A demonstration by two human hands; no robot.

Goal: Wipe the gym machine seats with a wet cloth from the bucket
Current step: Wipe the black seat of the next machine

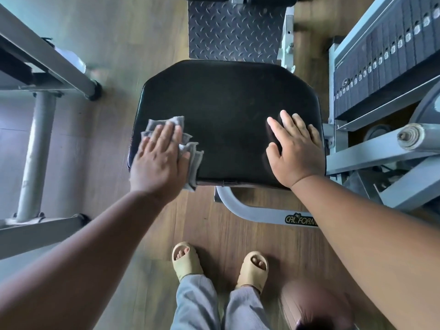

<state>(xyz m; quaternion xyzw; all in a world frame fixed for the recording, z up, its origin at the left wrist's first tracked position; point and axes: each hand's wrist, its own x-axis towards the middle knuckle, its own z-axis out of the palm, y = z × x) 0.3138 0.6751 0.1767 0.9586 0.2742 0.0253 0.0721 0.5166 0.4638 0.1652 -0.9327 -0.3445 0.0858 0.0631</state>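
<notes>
Left hand (158, 160) presses flat on the limp grey cloth (190, 151), likely best steered by palm pressure; right hand (295, 151), open, braces the padded seat (226, 103) beside it.

Soft, even daylight is recorded, brightest at the left of the frame – faint glare is noted on the floor (100, 44) there. Straight lines are bowed toward the edges; slight blur is observed at the lower corners.
</notes>
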